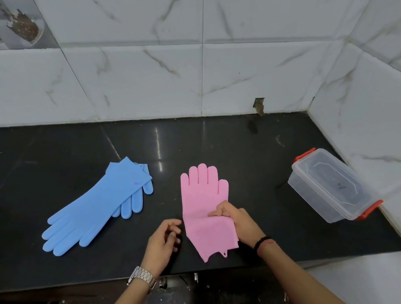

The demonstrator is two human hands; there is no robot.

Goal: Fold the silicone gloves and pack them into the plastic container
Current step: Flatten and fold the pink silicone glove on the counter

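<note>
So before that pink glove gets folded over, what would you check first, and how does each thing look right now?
1. Pink glove lying flat on the counter, fingers pointing away: ok.
2. Right hand pinching the glove's right edge near the middle: ok.
3. Left hand gripping the glove: not ok, it is curled beside the left edge, holding nothing.
4. Blue gloves out of the way: ok, they lie apart to the left, one overlapping the other.
5. Plastic container ready to receive gloves: not ok, its lid with orange clips appears to be on.
6. Second pink glove underneath: cannot tell.
</note>
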